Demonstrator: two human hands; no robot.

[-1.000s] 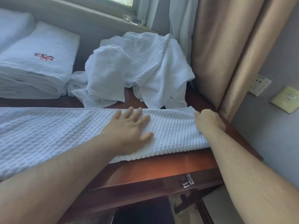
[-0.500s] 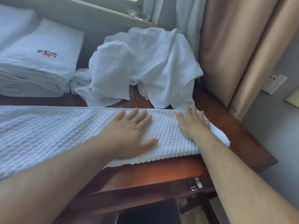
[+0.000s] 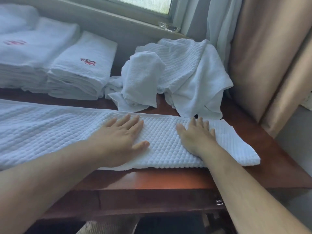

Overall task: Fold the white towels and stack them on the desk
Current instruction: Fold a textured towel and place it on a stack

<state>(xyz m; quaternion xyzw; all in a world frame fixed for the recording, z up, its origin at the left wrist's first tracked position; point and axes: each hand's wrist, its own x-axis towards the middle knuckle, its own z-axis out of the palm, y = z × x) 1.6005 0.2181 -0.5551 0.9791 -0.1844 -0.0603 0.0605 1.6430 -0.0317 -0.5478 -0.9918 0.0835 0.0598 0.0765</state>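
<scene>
Two bare forearms entered the frame from the lower edge. No sleeve covered either one up to the frame edge. The left hand (image 3: 120, 136) and the right hand (image 3: 196, 136) were ungloved. Fine hair showed along the right forearm. The fingernails were short and unpainted.

Two stacks (image 3: 81, 76) of folded towels, one spread towel (image 3: 50, 129), two hands (image 3: 121, 137).

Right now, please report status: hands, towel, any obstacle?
Left hand and right hand flat on waffle towel. Towel long, unfolded. Crumpled towels behind, apart.
</scene>
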